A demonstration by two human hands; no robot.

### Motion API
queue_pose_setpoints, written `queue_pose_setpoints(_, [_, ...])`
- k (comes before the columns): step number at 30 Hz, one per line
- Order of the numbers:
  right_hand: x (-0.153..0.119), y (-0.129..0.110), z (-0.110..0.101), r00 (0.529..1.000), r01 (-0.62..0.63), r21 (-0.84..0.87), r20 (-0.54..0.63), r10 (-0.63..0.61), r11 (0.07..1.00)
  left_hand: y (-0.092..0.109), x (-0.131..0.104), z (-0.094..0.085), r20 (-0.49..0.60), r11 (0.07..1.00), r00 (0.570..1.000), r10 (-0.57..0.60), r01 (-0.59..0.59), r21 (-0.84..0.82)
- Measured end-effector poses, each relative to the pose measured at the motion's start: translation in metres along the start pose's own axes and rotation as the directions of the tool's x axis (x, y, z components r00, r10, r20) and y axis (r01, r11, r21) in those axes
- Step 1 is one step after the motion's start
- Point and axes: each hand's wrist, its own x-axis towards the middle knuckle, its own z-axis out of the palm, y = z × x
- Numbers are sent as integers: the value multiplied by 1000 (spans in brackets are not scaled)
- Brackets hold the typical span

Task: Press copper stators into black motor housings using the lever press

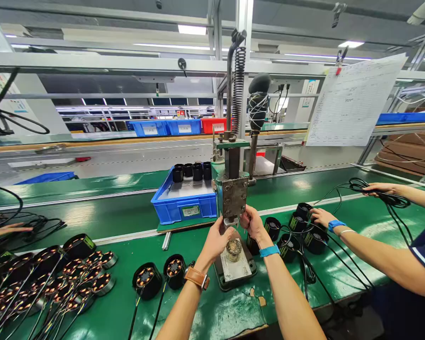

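A manual lever press (pixel 234 198) stands in front of me, its black-wrapped handle (pixel 258 106) upright at the right. Just under its ram, my left hand (pixel 216 243) and my right hand (pixel 254 225) face each other with bent, closed fingers. A small silvery piece (pixel 231 222) shows between them at the ram's lower end; I cannot tell whether it belongs to the press. A round metal seat (pixel 233 250) sits on the press base below. Left of the press, a black motor housing (pixel 175 270) with copper windings lies beside another one (pixel 147 280), both with cables.
Behind the press is a blue bin (pixel 184 210) with black housings. Many wound stators (pixel 102 283) lie at left. At right, a co-worker's hand (pixel 322 218) touches black housings (pixel 315 240); the other hand holds a cable coil (pixel 378 189). Another person's hand (pixel 12 230) shows at far left.
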Motion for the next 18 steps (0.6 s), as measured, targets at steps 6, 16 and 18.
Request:
queue_pose_setpoints(6, [1, -3, -1, 998, -58, 41, -30, 60, 997, -8, -5, -8, 22, 999, 999, -39, 40, -26])
queue_pose_setpoints(16, [-87, -36, 21, 991, 52, 111, -125, -38, 992, -7, 2, -6, -20, 999, 999, -45, 45, 1])
queue_pose_setpoints(18, [-119, -43, 46, 998, 53, 126, -53, -47, 991, -10, 6, 3, -32, 999, 999, -39, 39, 5])
